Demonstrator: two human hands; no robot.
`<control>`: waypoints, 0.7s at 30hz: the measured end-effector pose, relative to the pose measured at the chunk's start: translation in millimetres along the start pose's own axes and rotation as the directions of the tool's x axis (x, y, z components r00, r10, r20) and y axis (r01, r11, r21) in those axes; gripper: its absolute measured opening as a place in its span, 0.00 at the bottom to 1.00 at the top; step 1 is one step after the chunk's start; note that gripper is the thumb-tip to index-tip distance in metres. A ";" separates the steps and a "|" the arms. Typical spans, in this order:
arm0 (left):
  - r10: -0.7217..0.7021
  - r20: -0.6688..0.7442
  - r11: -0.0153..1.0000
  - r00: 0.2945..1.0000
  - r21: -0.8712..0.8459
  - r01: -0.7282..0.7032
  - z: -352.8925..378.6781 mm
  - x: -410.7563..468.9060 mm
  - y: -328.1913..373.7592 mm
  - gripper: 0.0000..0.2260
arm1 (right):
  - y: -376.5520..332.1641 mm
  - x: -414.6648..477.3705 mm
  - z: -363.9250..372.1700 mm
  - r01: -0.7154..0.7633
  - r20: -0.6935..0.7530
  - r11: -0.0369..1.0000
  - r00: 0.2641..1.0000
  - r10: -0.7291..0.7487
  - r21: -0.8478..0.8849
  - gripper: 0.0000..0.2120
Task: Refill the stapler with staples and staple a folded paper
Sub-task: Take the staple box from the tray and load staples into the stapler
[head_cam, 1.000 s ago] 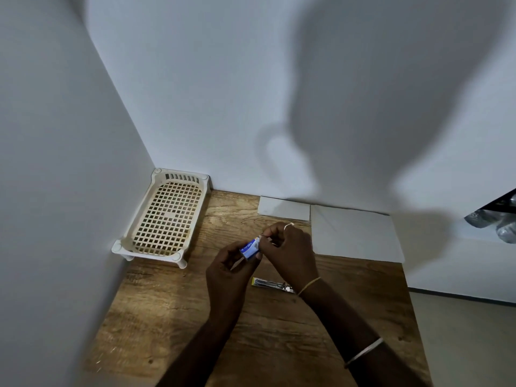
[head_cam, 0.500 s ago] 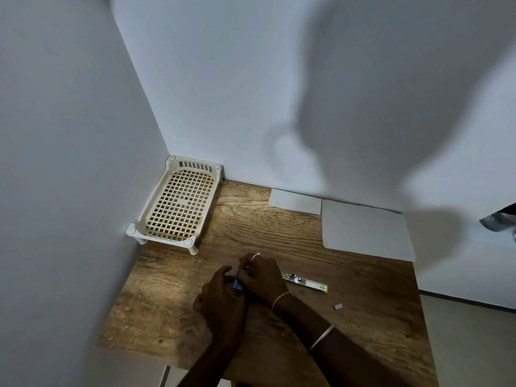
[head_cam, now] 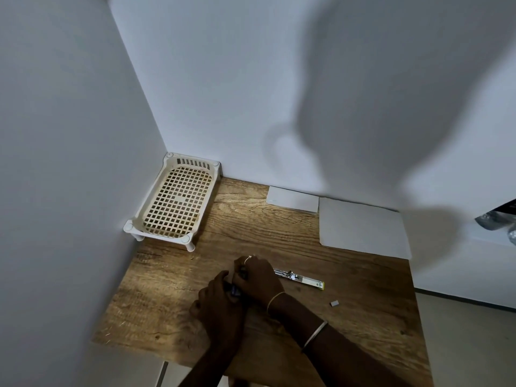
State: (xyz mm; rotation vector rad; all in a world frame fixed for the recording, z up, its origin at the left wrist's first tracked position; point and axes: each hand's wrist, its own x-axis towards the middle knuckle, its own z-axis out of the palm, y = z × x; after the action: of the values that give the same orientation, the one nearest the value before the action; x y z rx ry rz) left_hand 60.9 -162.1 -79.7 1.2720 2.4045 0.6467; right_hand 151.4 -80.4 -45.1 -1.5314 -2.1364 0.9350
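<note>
1. Where they meet, the left hand (head_cam: pixel 220 307) and right hand (head_cam: pixel 258 279) curl fingers round a small blue item (head_cam: pixel 235 291), markings unreadable.
2. A metal stapler part (head_cam: pixel 300 278) lies just beside them on the wooden table (head_cam: pixel 279 241) between white walls (head_cam: pixel 223 79).

tray (head_cam: pixel 128 226) blocks corner, open tabletop (head_cam: pixel 251 236) beside papers (head_cam: pixel 363 227)

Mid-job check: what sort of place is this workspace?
Probably a small desk nook in a room corner, home or office: a wooden tabletop set against two plain white walls, with paper sheets and a plastic mesh tray on it.
</note>
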 end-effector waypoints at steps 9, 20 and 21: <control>0.100 -0.130 0.988 0.986 -0.104 -0.114 -13.7 -1.6 13.4 0.23 | 4.1 4.0 -37.0 0.033 -0.216 0.985 0.976 0.004 0.167 0.01; 0.233 0.293 0.709 0.927 -0.704 0.044 -25.3 41.5 88.2 0.09 | 33.5 2.1 -95.9 0.064 -0.200 0.995 0.979 -0.049 0.070 0.06; 0.234 0.321 0.688 0.918 -0.722 0.078 -23.9 42.5 90.9 0.08 | 35.6 0.9 -99.1 0.063 -0.192 0.997 0.980 -0.052 0.053 0.07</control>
State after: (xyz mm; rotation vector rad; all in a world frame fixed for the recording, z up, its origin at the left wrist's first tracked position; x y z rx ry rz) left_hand 88.0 -87.0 -14.3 1.0121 1.4995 1.1080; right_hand 237.4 -41.9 1.9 -1.4598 -1.9900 0.7900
